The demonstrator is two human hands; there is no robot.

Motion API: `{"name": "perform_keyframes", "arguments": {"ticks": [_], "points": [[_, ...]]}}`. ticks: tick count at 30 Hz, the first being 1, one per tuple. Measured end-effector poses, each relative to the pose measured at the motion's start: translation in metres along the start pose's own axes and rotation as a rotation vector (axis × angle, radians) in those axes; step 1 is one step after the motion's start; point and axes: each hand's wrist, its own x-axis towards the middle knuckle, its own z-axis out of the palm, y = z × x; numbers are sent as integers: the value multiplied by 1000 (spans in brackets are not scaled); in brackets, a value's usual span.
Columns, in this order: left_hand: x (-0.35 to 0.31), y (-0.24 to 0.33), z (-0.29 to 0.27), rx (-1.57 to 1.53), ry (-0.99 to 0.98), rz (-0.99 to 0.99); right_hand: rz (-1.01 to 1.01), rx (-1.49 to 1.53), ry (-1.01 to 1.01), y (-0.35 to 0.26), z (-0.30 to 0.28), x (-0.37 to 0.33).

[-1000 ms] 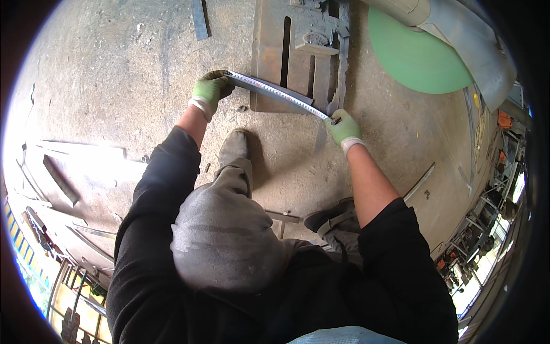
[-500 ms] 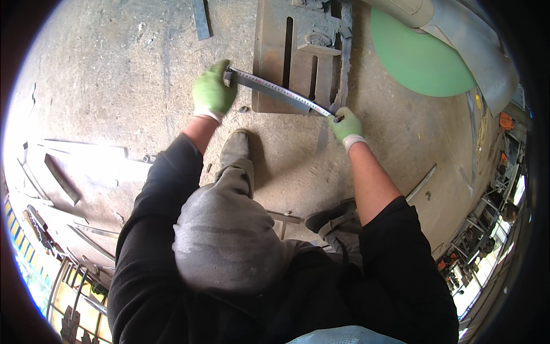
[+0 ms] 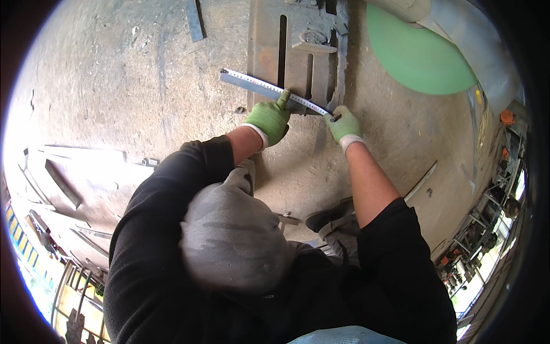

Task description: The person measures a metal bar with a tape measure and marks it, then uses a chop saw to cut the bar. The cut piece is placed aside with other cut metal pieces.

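Observation:
A white measuring tape blade [image 3: 252, 80] runs out along a flat grey metal strip [image 3: 243, 86], slanting down from left to right. My right hand [image 3: 345, 125], in a green glove, is closed around the right end, where a dark bit of the tape measure [image 3: 336, 118] shows. My gloved left hand [image 3: 269, 121] is at the middle of the strip, one digit laid across the blade and the others curled below, partly hidden. Behind them lies a slotted steel plate [image 3: 268, 51] with rusty patches, which the strip partly overlaps.
Another flat metal bar [image 3: 195, 22] lies on the concrete floor [image 3: 160, 97] at the far left. A green disc-shaped sheet [image 3: 421, 54] and a grey covering [image 3: 475, 46] are at the far right. Metal offcuts [image 3: 63, 183] lie at left; racks with parts [image 3: 481, 223] stand at right.
My left hand has left the left end of the strip and moved right and nearer, to its middle. The tape's left end is now uncovered. My right hand has hardly moved.

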Motion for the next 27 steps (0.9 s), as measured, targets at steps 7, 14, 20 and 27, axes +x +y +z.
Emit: {"name": "perform_keyframes", "arguments": {"ticks": [7, 14, 20, 27], "points": [[1, 10, -2, 18, -155, -16, -47, -7, 149, -15, 3, -16], [-2, 11, -9, -42, -194, -10, -61, 45, 133, -40, 0, -28], [2, 12, -9, -4, -273, -17, -154, 104, 208, -58, 8, -36], [3, 12, -6, 65, -252, 6, -126, 159, 162, -74, 9, -41]]}}
